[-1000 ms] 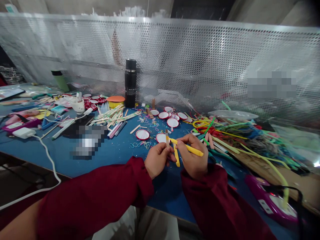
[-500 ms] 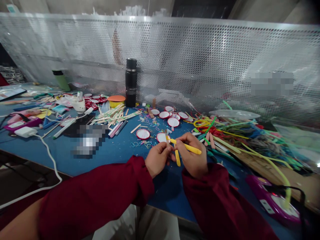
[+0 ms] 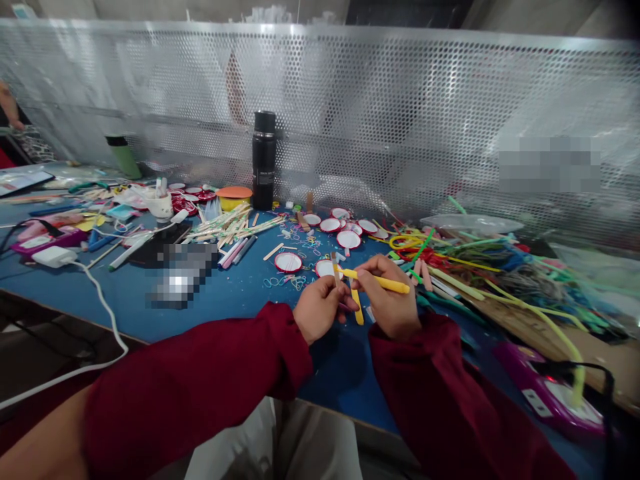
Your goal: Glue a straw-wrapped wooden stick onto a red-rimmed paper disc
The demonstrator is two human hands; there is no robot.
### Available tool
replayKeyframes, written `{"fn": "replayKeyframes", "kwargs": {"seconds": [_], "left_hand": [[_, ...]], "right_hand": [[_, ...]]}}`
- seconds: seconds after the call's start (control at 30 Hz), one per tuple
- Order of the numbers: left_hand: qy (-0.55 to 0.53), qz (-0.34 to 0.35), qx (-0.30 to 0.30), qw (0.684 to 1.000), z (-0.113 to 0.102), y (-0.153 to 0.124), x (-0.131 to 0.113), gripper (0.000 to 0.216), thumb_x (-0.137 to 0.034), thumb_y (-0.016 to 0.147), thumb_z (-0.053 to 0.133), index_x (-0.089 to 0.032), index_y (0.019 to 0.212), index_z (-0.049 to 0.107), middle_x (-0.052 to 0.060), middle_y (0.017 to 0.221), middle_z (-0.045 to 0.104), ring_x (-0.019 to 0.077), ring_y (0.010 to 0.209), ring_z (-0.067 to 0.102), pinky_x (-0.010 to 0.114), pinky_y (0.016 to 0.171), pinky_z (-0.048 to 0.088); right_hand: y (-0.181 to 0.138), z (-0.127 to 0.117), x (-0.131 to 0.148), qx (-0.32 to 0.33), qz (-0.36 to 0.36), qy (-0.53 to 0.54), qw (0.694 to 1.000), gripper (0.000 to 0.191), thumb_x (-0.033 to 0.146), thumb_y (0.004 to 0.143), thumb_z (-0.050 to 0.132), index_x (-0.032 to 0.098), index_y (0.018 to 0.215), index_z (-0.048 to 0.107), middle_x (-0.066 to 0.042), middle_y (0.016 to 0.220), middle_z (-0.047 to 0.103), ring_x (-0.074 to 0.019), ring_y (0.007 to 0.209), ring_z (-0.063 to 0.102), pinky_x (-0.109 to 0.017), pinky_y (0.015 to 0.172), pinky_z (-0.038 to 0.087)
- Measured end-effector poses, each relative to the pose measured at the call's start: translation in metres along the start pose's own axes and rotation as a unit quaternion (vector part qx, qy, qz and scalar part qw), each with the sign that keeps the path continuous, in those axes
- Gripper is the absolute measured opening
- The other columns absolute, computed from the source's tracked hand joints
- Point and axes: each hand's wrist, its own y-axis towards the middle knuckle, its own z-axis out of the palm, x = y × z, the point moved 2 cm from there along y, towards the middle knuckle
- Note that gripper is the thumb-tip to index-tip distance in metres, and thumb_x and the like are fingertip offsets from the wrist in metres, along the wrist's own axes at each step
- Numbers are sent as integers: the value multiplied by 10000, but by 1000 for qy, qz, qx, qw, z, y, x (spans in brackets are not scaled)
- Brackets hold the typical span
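a thin stick (image 3: 335, 266) stands near upright above the blue table (image 3: 250, 290), pinched low between the left hand's (image 3: 319, 309) thumb and fingers; the right hand (image 3: 393, 300) pinches a yellow pen (image 3: 395, 285), tip at or just beside the stick. a firm left pinch and light pen pressure should keep the stick from twisting. red-rimmed discs (image 3: 349, 239) lie beyond.

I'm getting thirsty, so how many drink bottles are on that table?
2: a black bottle by the mesh panel, beyond the left hand, and a green bottle farther left by the panel. Others may be hidden in clutter.
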Motion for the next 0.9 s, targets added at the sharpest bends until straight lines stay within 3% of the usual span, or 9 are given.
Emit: {"fn": "replayKeyframes", "kwargs": {"seconds": [0.9], "left_hand": [[-41, -32, -3, 999, 4, -4, -13, 187, -320, 906, 546, -159, 812, 551, -30, 600, 559, 61, 451, 407, 200, 468, 284]], "right_hand": [[6, 3, -11, -31, 62, 85, 994, 124, 324, 749, 626, 223, 685, 595, 24, 551, 622, -146, 532, 587, -264, 535, 466]]}}
